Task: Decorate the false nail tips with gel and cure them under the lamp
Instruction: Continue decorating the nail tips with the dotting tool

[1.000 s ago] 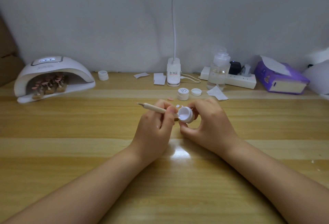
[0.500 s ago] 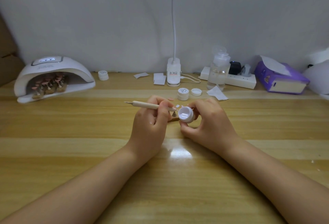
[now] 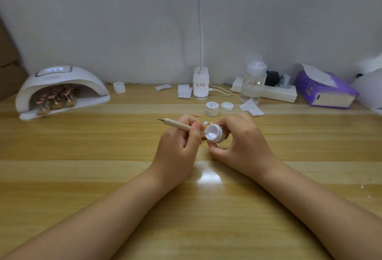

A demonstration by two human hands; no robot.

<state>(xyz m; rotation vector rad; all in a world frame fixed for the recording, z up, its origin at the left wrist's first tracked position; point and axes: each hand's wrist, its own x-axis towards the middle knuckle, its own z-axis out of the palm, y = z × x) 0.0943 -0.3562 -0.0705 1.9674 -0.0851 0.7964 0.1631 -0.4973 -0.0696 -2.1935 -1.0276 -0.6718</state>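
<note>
My right hand [image 3: 241,146] holds a small open white gel pot [image 3: 214,133], tilted with its mouth toward the left, above the wooden table [image 3: 82,166]. My left hand [image 3: 177,146] grips a wooden-handled nail tool [image 3: 175,124] whose working end dips into the pot; the other end, a metal tip, points left. A pink nail tip [image 3: 197,114] and small white nail tips [image 3: 206,122] lie on the table just behind my hands. The white curing lamp [image 3: 62,88] stands at the far left with several pink nail tips on stands [image 3: 56,98] inside it.
Behind my hands stand a closed gel pot [image 3: 212,108] and a loose white lid [image 3: 227,106]. Along the wall: another pot [image 3: 119,87], paper pieces [image 3: 184,91], a desk lamp base [image 3: 201,86], a clear pump bottle [image 3: 253,81], a power strip [image 3: 275,92], a purple tissue box [image 3: 326,92].
My left hand lifted the tool out of the pot half a second ago and has now dipped its end back into the pot. My right hand kept the pot nearly still.
</note>
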